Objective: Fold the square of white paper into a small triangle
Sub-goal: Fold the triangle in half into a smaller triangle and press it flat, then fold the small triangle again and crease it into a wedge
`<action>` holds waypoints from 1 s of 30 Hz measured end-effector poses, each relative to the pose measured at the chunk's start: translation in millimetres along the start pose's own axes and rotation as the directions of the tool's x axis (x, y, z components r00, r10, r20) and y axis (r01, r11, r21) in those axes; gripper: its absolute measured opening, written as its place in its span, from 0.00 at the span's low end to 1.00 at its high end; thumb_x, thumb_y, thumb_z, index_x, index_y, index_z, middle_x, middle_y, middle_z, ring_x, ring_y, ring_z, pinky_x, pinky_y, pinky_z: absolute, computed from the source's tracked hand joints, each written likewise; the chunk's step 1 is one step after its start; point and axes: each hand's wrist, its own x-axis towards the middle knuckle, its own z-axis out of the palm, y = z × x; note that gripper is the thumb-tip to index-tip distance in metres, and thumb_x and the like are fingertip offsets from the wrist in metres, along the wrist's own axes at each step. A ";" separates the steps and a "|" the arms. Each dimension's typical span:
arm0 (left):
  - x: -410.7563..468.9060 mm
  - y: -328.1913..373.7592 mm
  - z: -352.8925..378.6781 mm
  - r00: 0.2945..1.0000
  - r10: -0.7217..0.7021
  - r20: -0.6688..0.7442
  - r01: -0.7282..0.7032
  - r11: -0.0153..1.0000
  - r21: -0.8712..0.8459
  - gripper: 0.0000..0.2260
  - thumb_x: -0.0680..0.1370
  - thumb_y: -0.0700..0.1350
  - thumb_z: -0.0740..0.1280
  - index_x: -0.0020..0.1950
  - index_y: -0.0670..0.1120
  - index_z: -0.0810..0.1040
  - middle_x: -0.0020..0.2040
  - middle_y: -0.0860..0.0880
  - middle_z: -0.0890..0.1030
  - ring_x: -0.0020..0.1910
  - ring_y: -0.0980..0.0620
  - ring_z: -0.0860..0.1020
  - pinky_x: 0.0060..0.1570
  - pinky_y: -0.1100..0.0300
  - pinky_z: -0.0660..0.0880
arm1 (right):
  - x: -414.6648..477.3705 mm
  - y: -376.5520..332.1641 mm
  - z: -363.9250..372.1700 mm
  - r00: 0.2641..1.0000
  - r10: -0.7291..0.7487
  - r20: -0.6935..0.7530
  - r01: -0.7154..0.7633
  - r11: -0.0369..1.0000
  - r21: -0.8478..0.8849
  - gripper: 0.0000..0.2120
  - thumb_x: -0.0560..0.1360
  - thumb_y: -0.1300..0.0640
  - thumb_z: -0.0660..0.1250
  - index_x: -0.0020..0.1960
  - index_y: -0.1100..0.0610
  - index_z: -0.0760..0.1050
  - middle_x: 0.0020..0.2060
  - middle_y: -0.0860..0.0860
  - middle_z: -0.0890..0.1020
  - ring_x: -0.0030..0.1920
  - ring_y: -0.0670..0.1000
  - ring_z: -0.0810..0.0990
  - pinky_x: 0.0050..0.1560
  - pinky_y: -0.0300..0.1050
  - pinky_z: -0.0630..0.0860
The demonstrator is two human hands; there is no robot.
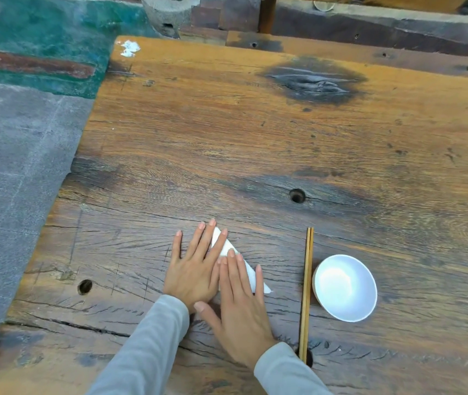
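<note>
Grey left sleeve (147,346) and grey right sleeve (287,374) enter from the near edge of the view.

1. Right hand (241,306): released, palm down, fingers straight and slightly spread. It lies flat on the near-right part of the white paper (251,276). Its thumb points left, toward the wrist of the left hand.
2. Left hand (193,276): released, palm down, fingers straight and fanned. It presses on the far-left part of the paper. The inner edge of this hand lies under the right hand's fingers.
3. White paper: flat on the bench (255,138), near its front edge, folded to a triangular outline. One point shows beside the left fingertips. Another point projects just past the right hand's little finger. Most of the sheet is covered by both hands.
4. Chopsticks (306,289): one wooden pair, side by side, lying lengthways to the right of the paper and apart from it.
5. White bowl (344,287): upright, just to the right of the chopsticks.
6. Bench surface: worn, cracked wood. One round hole (85,287) lies left of the hands. A second hole (297,195) lies beyond them. A dark knot (312,81) and a white smear (130,48) mark the far end.
7. Grey floor (13,166): left of the bench, with a green patch (42,38) farther back.
8. Stone vessel (170,15) and timber beams (369,27): beyond the bench.
</note>
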 end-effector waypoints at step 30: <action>-80.3 25.6 -8.4 0.975 0.187 -0.120 -0.201 0.973 -0.116 0.24 0.77 0.46 0.61 0.73 0.46 0.75 0.75 0.49 0.74 0.75 0.49 0.70 0.69 0.39 0.61 | -71.5 14.3 -11.6 0.997 0.065 -0.045 -0.071 0.986 -0.152 0.35 0.68 0.36 0.62 0.66 0.57 0.79 0.66 0.59 0.79 0.63 0.59 0.77 0.61 0.59 0.64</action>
